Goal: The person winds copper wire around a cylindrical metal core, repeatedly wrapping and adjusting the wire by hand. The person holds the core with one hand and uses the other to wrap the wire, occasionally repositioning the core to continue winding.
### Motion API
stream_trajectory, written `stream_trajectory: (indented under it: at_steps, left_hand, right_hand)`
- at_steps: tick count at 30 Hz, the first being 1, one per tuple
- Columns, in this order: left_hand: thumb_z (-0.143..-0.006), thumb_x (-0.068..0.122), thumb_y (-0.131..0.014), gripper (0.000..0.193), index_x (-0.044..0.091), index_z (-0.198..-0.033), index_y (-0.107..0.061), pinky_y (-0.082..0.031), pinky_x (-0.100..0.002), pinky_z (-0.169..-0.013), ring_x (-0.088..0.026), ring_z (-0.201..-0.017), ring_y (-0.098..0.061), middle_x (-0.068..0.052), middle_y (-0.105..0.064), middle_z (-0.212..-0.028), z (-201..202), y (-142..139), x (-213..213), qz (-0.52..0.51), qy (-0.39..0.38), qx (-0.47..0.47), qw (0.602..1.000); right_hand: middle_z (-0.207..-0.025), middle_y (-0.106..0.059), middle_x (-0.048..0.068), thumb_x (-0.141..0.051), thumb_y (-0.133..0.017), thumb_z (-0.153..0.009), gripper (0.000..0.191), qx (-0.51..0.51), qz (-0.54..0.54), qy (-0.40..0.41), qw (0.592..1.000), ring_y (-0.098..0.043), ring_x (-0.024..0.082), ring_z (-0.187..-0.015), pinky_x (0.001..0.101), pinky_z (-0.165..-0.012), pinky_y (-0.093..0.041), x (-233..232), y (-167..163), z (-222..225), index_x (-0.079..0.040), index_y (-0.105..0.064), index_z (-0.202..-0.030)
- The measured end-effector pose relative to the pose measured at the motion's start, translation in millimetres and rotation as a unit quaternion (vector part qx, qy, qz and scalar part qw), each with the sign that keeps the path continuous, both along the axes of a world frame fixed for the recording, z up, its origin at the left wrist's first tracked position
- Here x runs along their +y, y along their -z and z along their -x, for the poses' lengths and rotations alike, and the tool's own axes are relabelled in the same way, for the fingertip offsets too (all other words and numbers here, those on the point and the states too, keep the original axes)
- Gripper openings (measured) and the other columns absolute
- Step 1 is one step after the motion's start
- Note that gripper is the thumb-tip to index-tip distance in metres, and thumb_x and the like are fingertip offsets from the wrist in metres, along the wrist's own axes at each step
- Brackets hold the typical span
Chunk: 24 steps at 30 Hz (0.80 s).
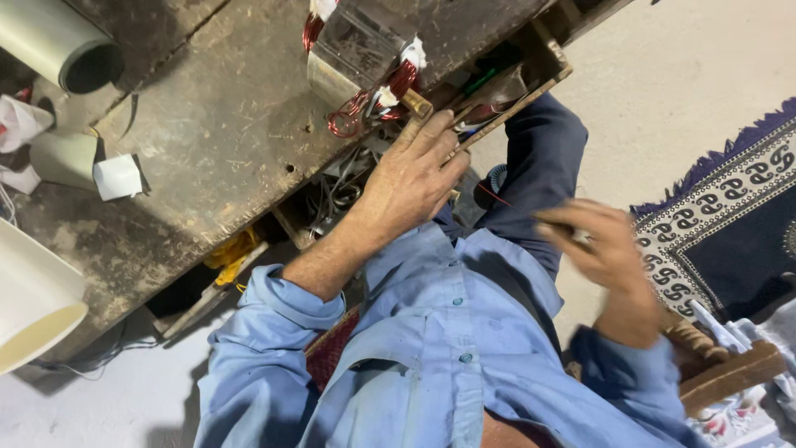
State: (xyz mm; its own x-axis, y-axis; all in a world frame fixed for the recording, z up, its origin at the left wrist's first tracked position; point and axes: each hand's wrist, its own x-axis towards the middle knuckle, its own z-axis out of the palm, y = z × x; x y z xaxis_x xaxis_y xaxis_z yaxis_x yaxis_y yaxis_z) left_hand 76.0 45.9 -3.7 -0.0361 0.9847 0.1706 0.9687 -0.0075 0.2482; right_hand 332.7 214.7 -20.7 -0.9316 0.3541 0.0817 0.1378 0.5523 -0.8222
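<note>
Left hand (pixel 414 178) lies flat, fingers spread and stretched out, palm down on the front edge of the desk (pixel 207 124), holding nothing; fingertips reach to the lip of an open wooden drawer (pixel 531 79). Just beyond the fingertips, on the desk edge, sits a metal core wound with copper wire coil (pixel 365 70), white insulation tufts at its corners; hand and coil look close, contact cannot be told. Drawer holds dark odds and ends, one green bit, too cluttered to name. Below the hand, an open space under the desktop holds tangled grey wires (pixel 332 195). Right hand (pixel 597 241) is raised off to the right over the lap, blurred, fingers curled narrow around a thin dark stick-like item; what it is cannot be told. Far left on the desk: a pale roll (pixel 58 41) and paper scraps (pixel 116 176). Patterned rug (pixel 730 216) lies on the floor at right.
</note>
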Motion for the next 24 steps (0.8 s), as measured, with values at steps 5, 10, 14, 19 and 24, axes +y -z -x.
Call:
stream_trajectory:
  at_steps: [5, 10, 14, 19, 24]
  left_hand:
    - [-0.091, 0.032, -0.080, 0.029, 0.008, -0.101, -0.068, -0.035, -0.055, -0.123, -0.032, -0.128, -0.056, -0.011, -0.065, -0.110, -13, -9, 0, -0.110, -0.023, -0.158, 0.981]
    - [-0.101, 0.030, -0.069, 0.024, 0.006, -0.096, -0.067, -0.040, -0.054, -0.124, -0.026, -0.113, -0.069, -0.009, -0.070, -0.102, -25, -20, -14, -0.164, -0.067, -0.364, 0.914]
    - [-0.110, 0.028, -0.057, 0.033, 0.002, -0.091, -0.063, -0.050, -0.047, -0.094, -0.023, -0.090, -0.066, -0.010, -0.068, -0.091, -30, -14, -32, -0.135, -0.116, -0.603, 0.777]
    - [-0.113, 0.030, -0.048, 0.043, 0.001, -0.083, -0.059, -0.055, -0.044, -0.087, -0.027, -0.083, -0.067, -0.011, -0.062, -0.079, -16, -2, -44, -0.164, -0.146, -0.759, 0.613]
    - [-0.104, 0.019, -0.054, 0.034, 0.002, -0.075, -0.056, -0.061, -0.058, -0.089, -0.031, -0.070, -0.066, -0.012, -0.058, -0.067, 12, -3, -49, -0.233, -0.197, -0.831, 0.465]
  right_hand:
    - [-0.085, -0.069, 0.014, 0.002, -0.076, -0.090, 0.013, 0.095, -0.122, -0.003, 0.988, -0.067, 0.016, -0.071, 0.0241, -0.058, -0.052, 40, -70, -31, 0.003, -0.070, -0.102]
    - [-0.074, -0.067, 0.007, 0.001, -0.069, -0.091, 0.019, 0.320, -0.002, 0.043, 0.946, -0.056, 0.010, -0.057, 0.0224, -0.048, -0.042, 21, -55, 51, 0.004, -0.068, -0.110]
    - [-0.095, -0.073, 0.010, 0.003, -0.071, -0.106, 0.008, 0.270, 0.001, -0.020, 0.963, -0.061, 0.013, -0.071, 0.0246, -0.060, -0.047, -9, -25, 124, -0.003, -0.068, -0.111]
    - [-0.093, -0.071, 0.007, -0.007, -0.079, -0.099, 0.013, 0.202, -0.001, -0.075, 0.977, -0.064, 0.018, -0.075, 0.0321, -0.067, -0.049, -19, -6, 164, -0.006, -0.069, -0.107]
    - [-0.108, -0.074, 0.009, 0.001, -0.070, -0.098, 0.024, 0.273, -0.049, -0.099, 0.956, -0.069, 0.022, -0.084, 0.0355, -0.075, -0.051, -6, 6, 153, -0.005, -0.070, -0.121]
